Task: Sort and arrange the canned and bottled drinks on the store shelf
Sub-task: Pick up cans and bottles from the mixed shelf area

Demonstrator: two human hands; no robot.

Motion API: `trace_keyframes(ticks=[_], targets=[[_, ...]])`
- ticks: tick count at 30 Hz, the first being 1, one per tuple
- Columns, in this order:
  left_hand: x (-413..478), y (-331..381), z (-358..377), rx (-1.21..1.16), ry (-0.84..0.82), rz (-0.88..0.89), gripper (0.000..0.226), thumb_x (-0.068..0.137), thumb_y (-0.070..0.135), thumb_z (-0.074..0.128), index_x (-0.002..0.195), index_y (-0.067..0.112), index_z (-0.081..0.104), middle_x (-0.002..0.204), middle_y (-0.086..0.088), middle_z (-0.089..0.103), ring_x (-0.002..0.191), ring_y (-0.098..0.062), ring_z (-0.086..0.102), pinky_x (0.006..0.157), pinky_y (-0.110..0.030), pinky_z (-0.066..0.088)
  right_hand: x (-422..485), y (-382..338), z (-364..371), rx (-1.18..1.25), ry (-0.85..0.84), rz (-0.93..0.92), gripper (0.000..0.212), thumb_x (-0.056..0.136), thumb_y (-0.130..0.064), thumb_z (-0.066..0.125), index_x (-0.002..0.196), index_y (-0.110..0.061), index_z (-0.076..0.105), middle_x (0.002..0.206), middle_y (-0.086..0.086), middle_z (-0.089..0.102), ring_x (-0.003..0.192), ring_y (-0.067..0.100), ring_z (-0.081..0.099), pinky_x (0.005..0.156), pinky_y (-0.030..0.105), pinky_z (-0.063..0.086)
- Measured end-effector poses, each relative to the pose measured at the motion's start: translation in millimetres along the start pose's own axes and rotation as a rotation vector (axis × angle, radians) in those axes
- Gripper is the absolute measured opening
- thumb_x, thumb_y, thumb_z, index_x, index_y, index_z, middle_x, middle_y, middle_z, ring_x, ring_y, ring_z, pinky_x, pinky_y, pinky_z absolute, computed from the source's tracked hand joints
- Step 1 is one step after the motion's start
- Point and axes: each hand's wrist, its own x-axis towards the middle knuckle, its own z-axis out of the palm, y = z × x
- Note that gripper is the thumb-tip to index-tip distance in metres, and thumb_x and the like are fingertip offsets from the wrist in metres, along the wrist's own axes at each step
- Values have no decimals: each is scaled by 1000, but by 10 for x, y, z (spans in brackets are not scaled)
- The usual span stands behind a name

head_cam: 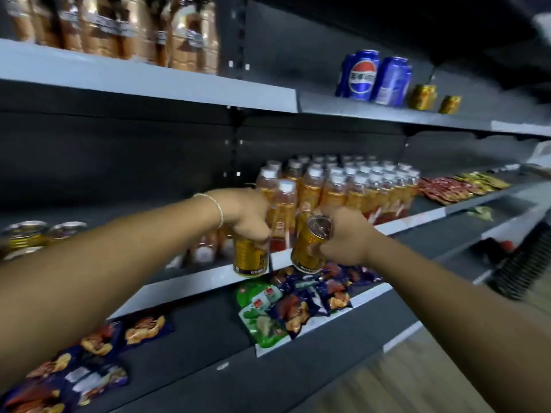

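While poised above snack packets (298,305) on the lower shelf (202,332), grips an upright gold can (250,259) from above in left hand (247,214), fingers curled round its top. Clasps a tilted gold can (307,251) in right hand (346,236), fingers wrapped round its side, at the front edge of the middle shelf (193,281). Behind, orange bottles (357,189); higher, blue cans (362,76).

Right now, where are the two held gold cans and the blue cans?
Left-hand gold can (250,259), head view, lower label.
Right-hand gold can (302,247), head view, side wall.
Blue cans (361,77), head view, front can's logo.
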Motion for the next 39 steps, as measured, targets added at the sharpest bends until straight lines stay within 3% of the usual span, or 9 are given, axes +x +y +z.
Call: trace_keyframes(ticks=[4, 8, 12, 15, 20, 29, 35, 39], targets=[[386, 992, 126, -9, -3, 162, 42, 80, 51, 68, 101, 15, 61, 89, -3, 62, 76, -20, 58, 59, -31, 49, -487, 865, -232, -45, -5, 153, 41, 73, -25, 80, 104, -9, 58, 94, 9, 65, 88, 30, 62, 72, 40, 55], [726, 1846, 101, 36, 36, 308, 43, 77, 54, 68, 97, 17, 57, 83, -1, 56, 70, -17, 54, 51, -28, 41, -942, 1576, -482, -65, 40, 269, 34, 71, -24, 77, 97, -13, 60, 91, 5, 65, 86, 27, 63, 73, 39, 56], [1081, 2472, 22, 50, 75, 416, 38, 75, 53, 67, 88, 21, 51, 81, -1, 55, 69, -18, 55, 50, -28, 39, -1271, 2143, -668, -89, 76, 368, 43, 71, -19, 72, 111, -8, 61, 99, 10, 67, 94, 31, 63, 81, 42, 56], [1359, 2802, -37, 59, 95, 471, 41, 75, 54, 68, 94, 21, 52, 78, 1, 55, 69, -16, 54, 52, -28, 42, -1405, 2497, -728, -77, 102, 428, 44, 70, -14, 68, 113, -10, 61, 101, 8, 67, 97, 30, 63, 82, 41, 56], [1998, 3247, 31, 100, 95, 500, 50, 72, 58, 68, 105, 23, 54, 92, 0, 56, 80, -20, 56, 56, -29, 43, -1387, 3138, -649, -66, 111, 513, 30, 72, -14, 62, 102, -16, 63, 91, 3, 67, 86, 26, 62, 75, 33, 55], [3512, 3705, 123, -22, 15, 485, 40, 71, 53, 69, 93, 21, 59, 84, -2, 59, 70, -16, 57, 48, -24, 37, -442, 4311, -611, -90, 43, 532, 32, 74, -15, 57, 105, -13, 61, 94, 5, 67, 90, 29, 61, 73, 29, 53], [4394, 3730, -354, -33, 159, 432, 29, 72, 41, 65, 84, 16, 61, 74, -2, 56, 58, -16, 51, 44, -21, 30, 607, 4943, -893, -79, 33, 483, 53, 72, -16, 64, 124, -19, 58, 108, 5, 63, 96, 25, 60, 73, 31, 55], [4765, 3672, -553, -79, 233, 368, 19, 72, 32, 62, 76, 17, 51, 72, -4, 53, 58, -19, 49, 45, -23, 30, 1136, 5238, -965, -66, 49, 430, 48, 71, -16, 63, 119, -21, 59, 103, 3, 63, 93, 24, 60, 71, 32, 56]])
